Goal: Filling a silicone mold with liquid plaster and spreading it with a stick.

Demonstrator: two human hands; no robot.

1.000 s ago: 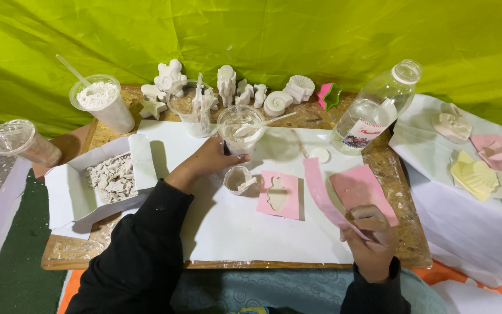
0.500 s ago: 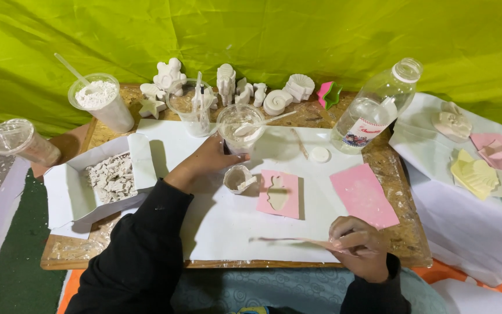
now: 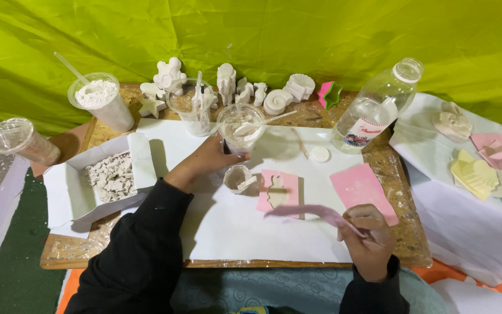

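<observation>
1. Head view: your left hand point(image 3: 213, 158) is closed around the side of a clear plastic cup point(image 3: 240, 128) holding white mix, with a stirring stick point(image 3: 265, 121) lying across its rim.
2. Your right hand point(image 3: 369, 237) is pinched narrowly on one end of a thin pink strip point(image 3: 312, 211); the strip runs away from that hand toward your left, blurred, above the white sheet point(image 3: 245, 232) on the counter point(image 3: 405, 232).
3. Just below your left hand sits a small white-coated cup point(image 3: 238, 177), and beside that lies a pink mould point(image 3: 279, 191) with a pale shaped hollow.
4. Just beyond your right hand lies a flat pink square point(image 3: 361, 187).
5. Beyond the clear plastic cup stands a row of white plaster figures point(image 3: 228, 84).
6. Further out from your right hand leans a clear plastic bottle point(image 3: 379, 104), with a small white cap point(image 3: 320, 154) near its base.
7. Outside your left arm is a white box point(image 3: 71, 195) of broken white pieces point(image 3: 110, 174).
</observation>
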